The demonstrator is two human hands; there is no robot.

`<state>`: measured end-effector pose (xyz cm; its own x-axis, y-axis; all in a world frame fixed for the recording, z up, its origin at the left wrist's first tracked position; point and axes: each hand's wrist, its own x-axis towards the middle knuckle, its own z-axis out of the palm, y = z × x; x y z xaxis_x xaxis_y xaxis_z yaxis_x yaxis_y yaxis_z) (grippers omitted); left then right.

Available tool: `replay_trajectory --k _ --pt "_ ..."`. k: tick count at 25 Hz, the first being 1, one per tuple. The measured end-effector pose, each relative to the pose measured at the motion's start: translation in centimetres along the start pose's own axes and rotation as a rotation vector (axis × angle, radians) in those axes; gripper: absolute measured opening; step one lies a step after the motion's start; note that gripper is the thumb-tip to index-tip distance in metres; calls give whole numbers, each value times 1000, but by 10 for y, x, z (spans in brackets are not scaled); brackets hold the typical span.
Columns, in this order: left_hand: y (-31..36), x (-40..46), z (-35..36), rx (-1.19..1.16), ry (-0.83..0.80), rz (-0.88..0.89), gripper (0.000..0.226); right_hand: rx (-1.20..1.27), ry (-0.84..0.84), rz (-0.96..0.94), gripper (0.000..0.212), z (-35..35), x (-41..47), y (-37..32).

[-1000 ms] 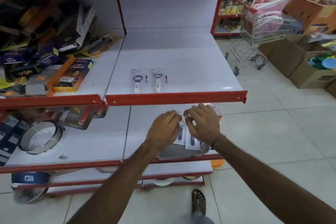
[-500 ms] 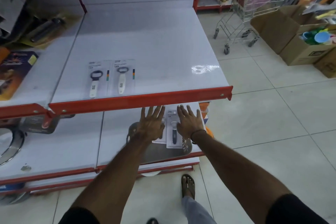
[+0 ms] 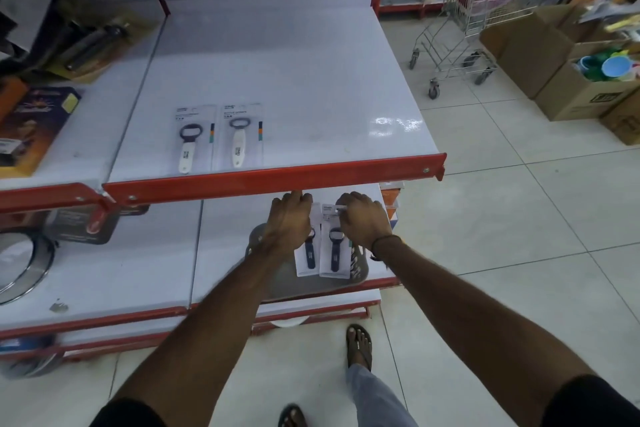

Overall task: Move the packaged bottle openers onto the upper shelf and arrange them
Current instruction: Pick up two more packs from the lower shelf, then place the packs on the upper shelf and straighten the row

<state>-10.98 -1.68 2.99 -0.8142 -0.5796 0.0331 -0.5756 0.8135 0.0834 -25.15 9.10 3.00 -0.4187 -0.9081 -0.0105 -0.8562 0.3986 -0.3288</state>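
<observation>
- Both forearms reach forward from the bottom of the view, converging on the lower shelf (image 3: 221,263), just under the red lip of the upper shelf (image 3: 277,80).
- The left hand (image 3: 289,224) lies knuckles up, fingers curled over the top of the left dark-handled opener pack (image 3: 306,255); whether it pinches the card or only presses on it cannot be told.
- The right hand (image 3: 363,222), at about 3 o'clock from the left, is likewise curled, its fingertips closed on the top edge of the right dark-handled opener pack (image 3: 334,253). A dark band circles that wrist.
- The two packs lie side by side, touching, on a grey tray (image 3: 311,284) near the shelf's front edge.
- Farther off, at 11 o'clock from the hands, two white-handled opener packs (image 3: 216,139) lie flat side by side near the front edge of the upper shelf.
- At 1 o'clock, well beyond, stand a wire shopping trolley (image 3: 457,31) and cardboard boxes (image 3: 568,80) on the tiled floor.
</observation>
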Motion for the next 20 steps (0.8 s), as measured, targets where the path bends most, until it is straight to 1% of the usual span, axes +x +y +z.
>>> replay_trajectory --k 3,4,6,7,8,9,11,12,14,16,17,20 --pt "2 -28 -17 -45 -64 -32 29 120 -43 -15 20 -14 -28 -14" --pt "4 -40 -25 -53 -86 -50 33 126 -27 -37 19 -21 -40 -20" --pt "8 -59 -40 -28 -83 -26 48 76 62 -118 19 -39 -60 -31" --pt "12 -71 -54 -14 -58 10 52 31 121 -163 21 -50 -70 -36" --pt "16 -82 -70 4 -6 58 51 -3 186 -198 23 -63 -79 -40" --pt "21 -92 -91 27 68 108 49 -18 256 -222 25 -77 -86 -45" --pt "28 -107 -140 63 265 181 43 8 380 -260 24 -108 -97 -54" --pt "29 -111 -162 43 362 186 41 35 427 -266 21 -126 -100 -60" --pt "26 -100 -198 -116 468 124 36 108 487 -255 19 -163 -93 -71" --pt "19 -73 -232 -274 515 20 34 201 497 -208 21 -201 -74 -82" --pt "14 -57 -247 -304 516 -17 34 247 479 -182 21 -218 -60 -86" --pt "-5 -2 -277 -376 458 -59 38 310 402 -145 20 -257 -13 -91"
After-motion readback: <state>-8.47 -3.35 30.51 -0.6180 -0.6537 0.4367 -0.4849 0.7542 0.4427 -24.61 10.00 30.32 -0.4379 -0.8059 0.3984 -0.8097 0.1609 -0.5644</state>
